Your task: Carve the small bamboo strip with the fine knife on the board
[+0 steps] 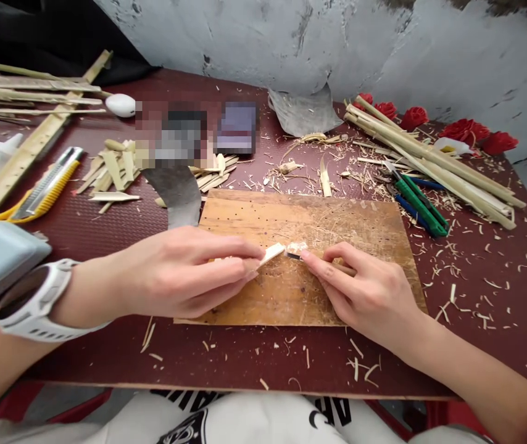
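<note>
Over a scratched wooden board [263,213], my left hand [175,271] is closed on a small pale bamboo strip [273,253]; its other end is hidden by my fingers. Just right of the strip's tip, my right hand [365,280] pinches a thin carving knife [294,255] with a dark blade and what looks like a wooden handle. The blade points left, close to the strip. I cannot tell if they touch. A small patch of pale shavings [297,246] lies by the blade.
Long bamboo sticks [434,163], a green utility knife [423,206] and red flowers [462,131] lie at right. At left are a yellow utility knife [45,185], cut bamboo pieces [113,169] and a light-blue box [4,259]. A phone [236,128] lies behind the board. Shavings litter the table.
</note>
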